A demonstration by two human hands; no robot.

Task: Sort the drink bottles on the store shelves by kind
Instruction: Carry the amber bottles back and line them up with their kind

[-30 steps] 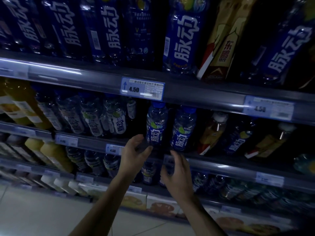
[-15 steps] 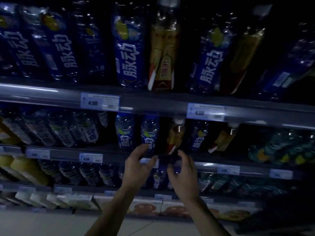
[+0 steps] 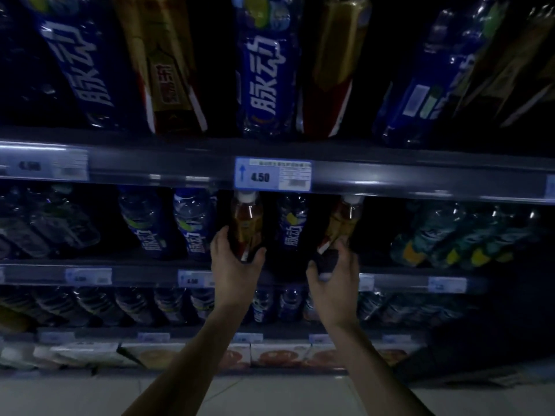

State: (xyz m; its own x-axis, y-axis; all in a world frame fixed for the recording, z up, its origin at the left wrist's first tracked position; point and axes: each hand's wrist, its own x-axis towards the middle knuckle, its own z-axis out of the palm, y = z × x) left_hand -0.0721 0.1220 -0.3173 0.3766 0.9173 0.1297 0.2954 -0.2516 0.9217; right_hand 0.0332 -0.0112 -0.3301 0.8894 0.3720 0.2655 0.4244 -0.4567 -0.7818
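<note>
Dimly lit middle shelf carries both targets. Fingers of the left hand wrap the left tea bottle; the right hand clasps the right tea bottle at its base. Between both grips stands a blue bottle: simultaneous withdrawal may topple it.

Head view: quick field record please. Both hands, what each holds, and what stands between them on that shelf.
left hand: grips the left amber bottle low on its body
right hand: grips the right amber bottle near its base
between them: one blue bottle, untouched
position: shelf just under the 4.50 price tag
visibility: dim light, small label print unreadable
</note>
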